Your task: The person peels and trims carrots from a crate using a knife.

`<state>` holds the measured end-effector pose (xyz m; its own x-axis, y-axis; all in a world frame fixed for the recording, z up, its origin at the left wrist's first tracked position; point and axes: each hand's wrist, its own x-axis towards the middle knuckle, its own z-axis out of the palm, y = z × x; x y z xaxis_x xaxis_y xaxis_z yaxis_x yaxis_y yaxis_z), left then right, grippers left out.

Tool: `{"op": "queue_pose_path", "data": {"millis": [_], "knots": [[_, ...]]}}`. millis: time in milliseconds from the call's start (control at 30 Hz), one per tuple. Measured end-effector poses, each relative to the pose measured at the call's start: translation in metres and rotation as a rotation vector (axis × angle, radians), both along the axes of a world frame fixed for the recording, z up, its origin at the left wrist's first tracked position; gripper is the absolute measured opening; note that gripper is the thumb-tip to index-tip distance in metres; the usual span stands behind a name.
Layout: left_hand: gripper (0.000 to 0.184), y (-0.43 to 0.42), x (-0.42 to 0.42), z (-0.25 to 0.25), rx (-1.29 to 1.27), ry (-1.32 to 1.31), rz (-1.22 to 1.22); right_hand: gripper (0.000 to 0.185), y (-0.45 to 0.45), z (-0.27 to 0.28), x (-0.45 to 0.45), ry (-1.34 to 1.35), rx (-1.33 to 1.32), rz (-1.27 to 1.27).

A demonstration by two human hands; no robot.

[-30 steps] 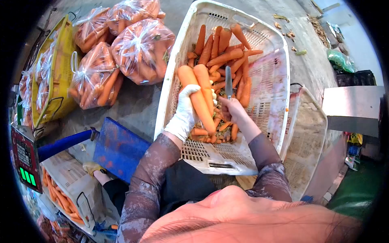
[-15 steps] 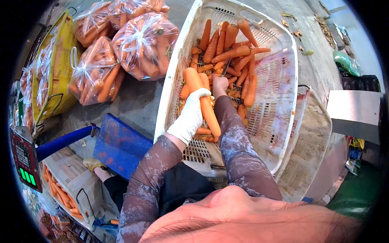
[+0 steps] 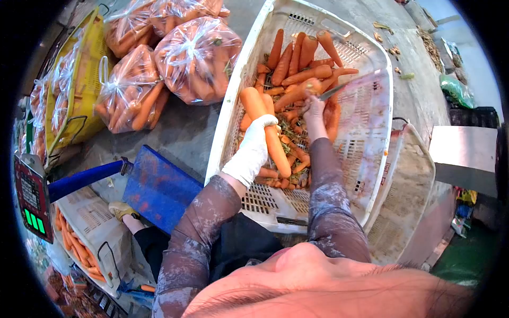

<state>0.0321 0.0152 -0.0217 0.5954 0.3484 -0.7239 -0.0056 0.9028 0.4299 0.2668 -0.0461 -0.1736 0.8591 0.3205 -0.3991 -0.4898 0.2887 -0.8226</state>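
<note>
The gloved left hand [image 3: 253, 152] is clamped on a pair of carrots [image 3: 272, 139] above the left side of the white crate [image 3: 363, 140]. The bare right hand [image 3: 314, 110] is closed around the knife [image 3: 344, 89], its blade angled toward the crate's right edge; a blurred carrot [image 3: 298, 94] lies against this hand. Inside the crate, whole carrots [image 3: 309, 50] lean toward the far edge, while trimmed pieces [image 3: 286, 183] lie toward the near edge. Left of the crate, tied clear bags [image 3: 199, 61] full of carrots sit on the floor [image 3: 177, 124], beside a yellow crate [image 3: 79, 87] holding more bags. A lower crate [image 3: 98, 212] at left also holds carrots. Compared with the earlier frame, the right hand is farther right, the blade has come into view, and the left hand keeps its grip.
</note>
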Motion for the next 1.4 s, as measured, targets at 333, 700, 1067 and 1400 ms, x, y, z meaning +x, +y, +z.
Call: {"op": "queue_pose_path", "data": {"millis": [333, 700, 1067, 1400], "knots": [[0.054, -0.007, -0.020, 0.036, 0.217, -0.374, -0.153, 0.024, -0.083, 0.146, -0.045, 0.129, 0.336, 0.401], [0.070, -0.027, -0.174, 0.110, 0.416, -0.484, 0.067, 0.055, -0.156, 0.208, -0.162, 0.123, -0.152, 0.165], [0.044, -0.017, -0.502, 0.140, 0.759, 0.368, 0.468, 0.036, -0.127, 0.096, -0.081, 0.236, 0.344, 0.591], [0.045, 0.027, -0.388, 0.178, 0.832, 0.154, 0.143, 0.044, -0.135, 0.192, -0.143, 0.349, 0.295, 0.431]]}}
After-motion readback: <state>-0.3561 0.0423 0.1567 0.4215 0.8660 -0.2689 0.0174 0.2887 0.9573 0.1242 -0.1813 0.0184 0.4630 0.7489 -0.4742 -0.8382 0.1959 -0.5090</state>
